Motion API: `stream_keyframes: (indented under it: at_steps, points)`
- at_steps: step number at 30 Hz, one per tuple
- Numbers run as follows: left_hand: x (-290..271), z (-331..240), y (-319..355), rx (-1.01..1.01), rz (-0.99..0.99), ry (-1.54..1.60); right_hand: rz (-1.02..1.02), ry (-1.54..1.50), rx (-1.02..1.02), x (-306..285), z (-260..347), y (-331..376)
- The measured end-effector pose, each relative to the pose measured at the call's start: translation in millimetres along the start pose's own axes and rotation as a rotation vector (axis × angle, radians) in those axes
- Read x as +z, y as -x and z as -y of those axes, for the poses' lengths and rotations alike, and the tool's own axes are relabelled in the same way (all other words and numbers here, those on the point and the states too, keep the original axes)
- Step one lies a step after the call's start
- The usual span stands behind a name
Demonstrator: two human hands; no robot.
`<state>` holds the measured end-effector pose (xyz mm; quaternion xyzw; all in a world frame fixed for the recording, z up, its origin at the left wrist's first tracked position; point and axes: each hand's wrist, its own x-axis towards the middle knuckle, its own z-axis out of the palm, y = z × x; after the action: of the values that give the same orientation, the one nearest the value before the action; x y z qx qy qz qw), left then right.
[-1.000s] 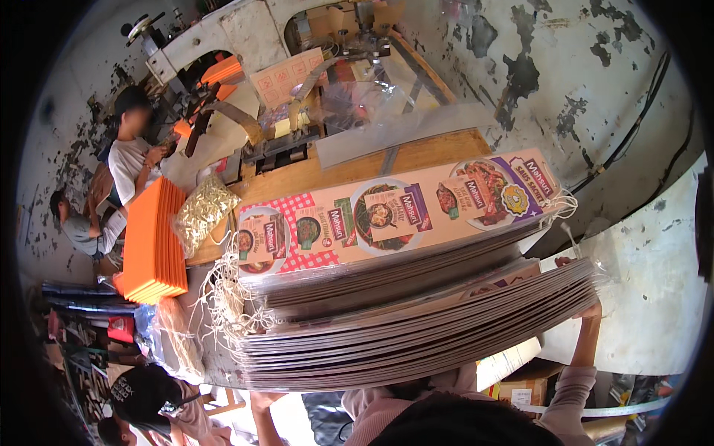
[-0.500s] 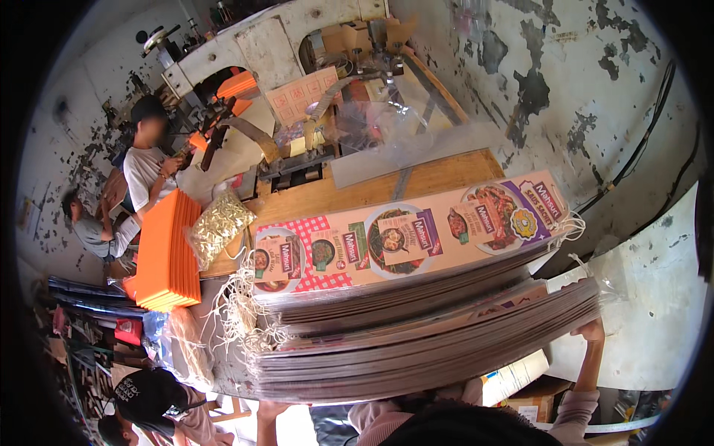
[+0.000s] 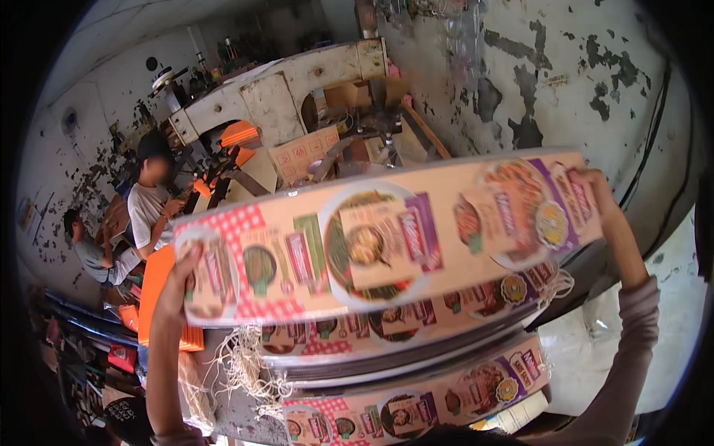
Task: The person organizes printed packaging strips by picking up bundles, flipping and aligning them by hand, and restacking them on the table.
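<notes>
My left hand and my right hand grip opposite ends of a long printed panel. The panel is peach, with food pictures, a red-checked patch and purple bands. It hangs raised and tilted in front of me, slightly blurred; whether it is one sheet or several is unclear. Beneath it lies a stack of matching panels, partly hidden by the raised one. Nearer to me is another stack of the same panels. White strings dangle in a tangle from the stack's left end, and more strings show at its right.
Orange folded sheets stand at the left of the table. A large old machine frame spans the back. One person in a white shirt works at the left, another sits farther behind. A peeling wall rises at the right.
Both hands have come up from the ends of the near stack, lifting a printed panel up and away from me. The near stack's printed top face now shows.
</notes>
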<state>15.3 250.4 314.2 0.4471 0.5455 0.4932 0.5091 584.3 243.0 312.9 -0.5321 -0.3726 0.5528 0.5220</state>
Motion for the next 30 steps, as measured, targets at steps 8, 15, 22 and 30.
stream_keyframes:
  at_steps: [8, 15, 22, 30]
  points:
    - [-21, 99, -142, -0.221, 0.116, -0.093, 0.126, 0.199, 0.293, 28, -46, -136]
    - [-10, 196, -162, -0.607, 0.177, -0.231, 0.136, 0.356, 0.664, 18, -122, -181]
    - [-14, 206, -170, -0.650, 0.258, -0.354, 0.387, 0.627, 0.680, -3, -155, -199]
    - [-20, 206, -167, -0.712, 0.318, -0.258, 0.405, 0.729, 0.593, 0, -152, -196]
